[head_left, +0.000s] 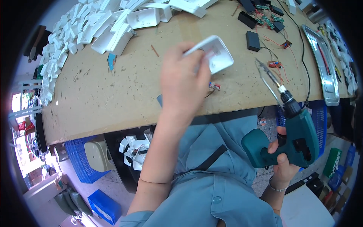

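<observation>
A white rounded plastic casing (pixel 215 53) is gripped by the left hand (pixel 184 85) above the brown fibreboard workbench (pixel 113 98). A teal pistol-shaped electric screwdriver (pixel 293 132) is clasped by the right hand (pixel 281 160), just off the workbench's near edge.

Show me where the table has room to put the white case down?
Bare tabletop lies between the white casing pile and the left hand. It is crowded around the black boxes and wired boards and near the metal tray.

Left hand (pixel 184 81) grips a white plastic casing (pixel 215 55) over the workbench (pixel 113 94); right hand (pixel 281 160) holds a green electric screwdriver (pixel 293 132).
</observation>
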`<control>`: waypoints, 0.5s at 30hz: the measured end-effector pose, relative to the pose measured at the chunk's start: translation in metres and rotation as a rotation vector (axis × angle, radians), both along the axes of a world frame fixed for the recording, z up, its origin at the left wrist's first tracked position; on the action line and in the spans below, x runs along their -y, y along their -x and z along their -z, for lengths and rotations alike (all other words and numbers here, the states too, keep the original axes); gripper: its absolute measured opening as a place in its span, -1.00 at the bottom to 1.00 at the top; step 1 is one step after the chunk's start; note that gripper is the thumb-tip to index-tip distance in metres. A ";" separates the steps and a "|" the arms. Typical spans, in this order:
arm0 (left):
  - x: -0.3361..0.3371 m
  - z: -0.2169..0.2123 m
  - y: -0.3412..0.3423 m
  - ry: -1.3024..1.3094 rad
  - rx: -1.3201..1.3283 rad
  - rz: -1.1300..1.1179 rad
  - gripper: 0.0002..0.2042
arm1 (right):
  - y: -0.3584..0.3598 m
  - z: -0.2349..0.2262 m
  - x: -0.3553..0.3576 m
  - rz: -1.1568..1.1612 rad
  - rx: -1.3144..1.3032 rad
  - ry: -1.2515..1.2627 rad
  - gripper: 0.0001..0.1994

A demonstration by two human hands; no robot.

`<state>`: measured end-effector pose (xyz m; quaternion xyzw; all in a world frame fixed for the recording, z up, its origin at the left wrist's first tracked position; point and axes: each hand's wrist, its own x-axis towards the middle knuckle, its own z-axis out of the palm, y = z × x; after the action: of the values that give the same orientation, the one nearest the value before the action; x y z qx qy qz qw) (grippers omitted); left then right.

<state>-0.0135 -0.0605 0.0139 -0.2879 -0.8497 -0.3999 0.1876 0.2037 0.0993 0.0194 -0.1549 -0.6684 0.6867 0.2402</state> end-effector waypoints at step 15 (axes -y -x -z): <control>0.299 0.010 -0.093 -1.483 0.600 -0.108 -0.58 | 0.006 0.022 -0.014 -0.305 -0.155 0.108 -0.34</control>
<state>0.0799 -0.3590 0.0037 0.0730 -0.3898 -0.9111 0.1125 0.1982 0.1130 -0.0022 -0.0111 -0.6257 0.7601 0.1752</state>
